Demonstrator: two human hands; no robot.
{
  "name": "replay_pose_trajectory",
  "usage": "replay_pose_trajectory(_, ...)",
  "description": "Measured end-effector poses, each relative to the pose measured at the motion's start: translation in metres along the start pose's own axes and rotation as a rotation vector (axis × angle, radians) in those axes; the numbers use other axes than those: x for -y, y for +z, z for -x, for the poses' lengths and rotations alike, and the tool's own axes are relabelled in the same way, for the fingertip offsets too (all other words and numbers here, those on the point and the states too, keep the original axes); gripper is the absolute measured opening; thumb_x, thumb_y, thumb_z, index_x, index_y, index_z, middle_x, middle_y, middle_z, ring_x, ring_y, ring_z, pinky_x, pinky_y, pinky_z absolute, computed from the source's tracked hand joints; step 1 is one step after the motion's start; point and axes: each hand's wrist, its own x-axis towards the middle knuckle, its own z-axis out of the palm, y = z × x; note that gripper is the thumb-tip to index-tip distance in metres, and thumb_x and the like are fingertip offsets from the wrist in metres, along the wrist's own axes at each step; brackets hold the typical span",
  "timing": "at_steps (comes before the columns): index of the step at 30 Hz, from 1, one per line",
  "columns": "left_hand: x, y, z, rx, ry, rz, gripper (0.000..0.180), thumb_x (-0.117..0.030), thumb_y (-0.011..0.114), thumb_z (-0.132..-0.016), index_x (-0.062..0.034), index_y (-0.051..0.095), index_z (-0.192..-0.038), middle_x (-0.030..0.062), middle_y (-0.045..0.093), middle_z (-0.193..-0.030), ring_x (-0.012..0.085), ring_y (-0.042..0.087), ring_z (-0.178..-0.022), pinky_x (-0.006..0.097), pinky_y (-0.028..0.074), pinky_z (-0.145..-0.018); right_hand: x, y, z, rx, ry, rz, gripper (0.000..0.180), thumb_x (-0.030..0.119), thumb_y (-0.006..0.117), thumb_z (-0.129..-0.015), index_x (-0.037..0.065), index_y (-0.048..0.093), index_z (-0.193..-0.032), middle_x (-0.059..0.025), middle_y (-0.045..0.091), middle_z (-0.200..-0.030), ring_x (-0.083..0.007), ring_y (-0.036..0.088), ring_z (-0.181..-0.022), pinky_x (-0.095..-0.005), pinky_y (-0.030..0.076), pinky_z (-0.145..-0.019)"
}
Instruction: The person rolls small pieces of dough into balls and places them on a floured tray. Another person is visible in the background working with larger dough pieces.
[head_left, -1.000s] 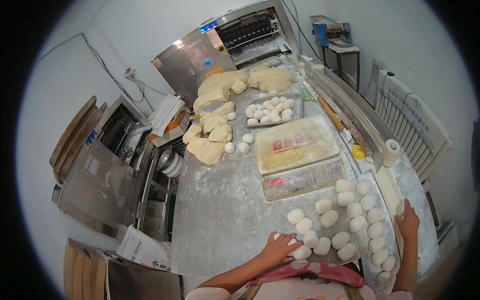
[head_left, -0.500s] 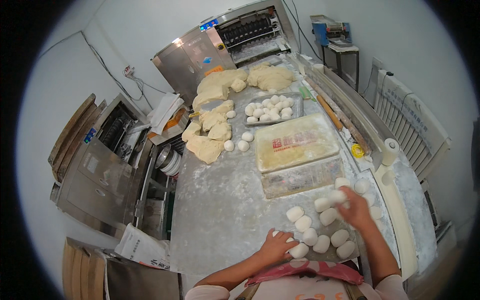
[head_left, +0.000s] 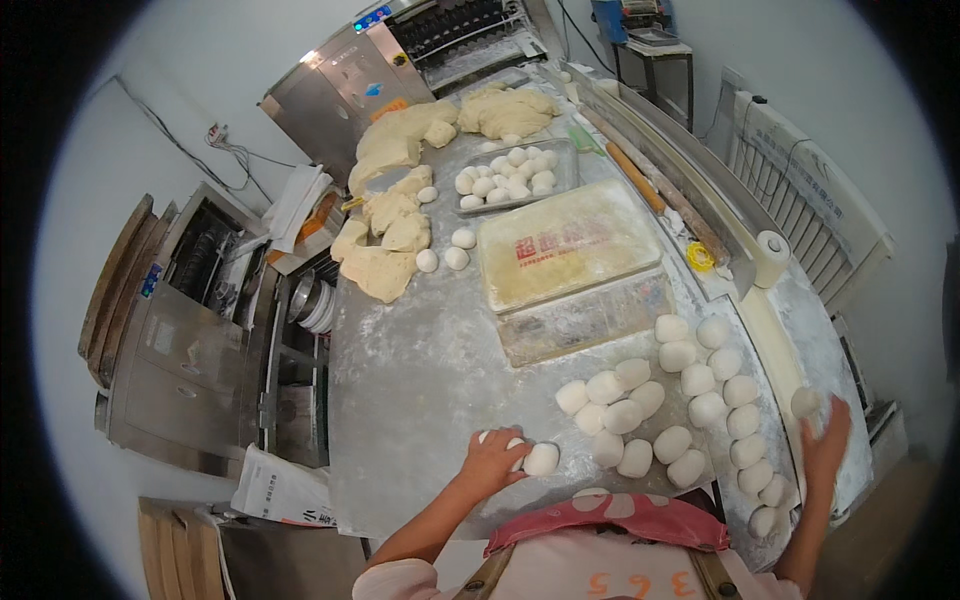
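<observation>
Dough balls (head_left: 680,400) lie in a loose cluster on the floured desk (head_left: 420,370), toward the person's right, some touching their neighbours and a line of them running along the desk's right edge. The left hand (head_left: 492,462) rests palm down over one dough piece (head_left: 500,440) near the front edge, fingers curled around it, and another ball (head_left: 541,459) sits touching that hand on its right side. The right hand (head_left: 826,445) is raised at the far right edge with a single ball (head_left: 805,402) at its fingertips; whether the fingers truly grip it or only touch it I cannot tell, as the view bends and blurs there. Judging from this, the step in hand looks like rounding: the left palm shaping a piece against the desk while the right deals with a ball at the end of the row. A sensible next move would call for light, even pressure under the left palm and a free spot among the cluster so a fresh ball does not stick to the ones beside it. Farther back lie a cream cutting board (head_left: 568,255), a metal tray of small balls (head_left: 512,178), and slabs of uncut dough (head_left: 390,240).
</observation>
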Motion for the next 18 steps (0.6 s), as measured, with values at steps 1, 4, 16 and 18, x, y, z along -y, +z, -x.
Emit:
replay_pose_trajectory(1,0.003,0.001,0.002,0.019,-0.001,-0.013,0.060,-0.032,0.085,-0.066,-0.0237,0.061,-0.121,0.0066,0.054,-0.129,0.0293,0.052,-0.119,0.054,0.037,-0.096,-0.019,-0.023,0.013,0.075,0.171,0.109,0.074,0.018,0.076,-0.080,0.000,0.041,-0.143,-0.0244,0.044,-0.144,-0.0405,0.039,-0.135,-0.0478,0.030,-0.115)
replay_pose_trajectory(4,0.005,0.007,-0.001,0.006,-0.049,0.025,0.069,-0.035,0.086,-0.065,-0.0266,0.057,-0.127,0.0056,0.053,-0.130,0.0270,0.052,-0.119,0.054,0.038,-0.096,-0.071,-0.040,0.055,0.287,0.551,0.040,0.084,0.020,0.080,-0.076,0.001,0.037,-0.146,-0.0264,0.045,-0.143,-0.0405,0.049,-0.128,-0.0436,0.041,-0.106)
replay_pose_trajectory(16,-0.017,-0.002,-0.006,0.068,-0.037,-0.139,0.085,-0.043,0.085,-0.064,-0.0351,0.047,-0.141,0.0037,0.055,-0.122,0.0228,0.055,-0.112,0.055,0.039,-0.091,-0.057,0.039,-0.007,0.172,0.089,0.104,0.053,0.022,0.080,-0.076,0.000,0.060,-0.119,-0.0228,0.065,-0.107,-0.0403,0.063,-0.096,-0.0440,0.051,-0.083)
replay_pose_trajectory(18,-0.018,-0.001,-0.007,0.053,-0.029,-0.135,0.084,-0.043,0.085,-0.064,-0.0350,0.048,-0.139,0.0034,0.055,-0.121,0.0229,0.055,-0.110,0.055,0.039,-0.091,-0.051,0.041,-0.011,0.176,0.052,0.095,0.052,0.022,0.079,-0.075,0.000,0.061,-0.119,-0.0224,0.066,-0.107,-0.0405,0.063,-0.096,-0.0438,0.051,-0.083)
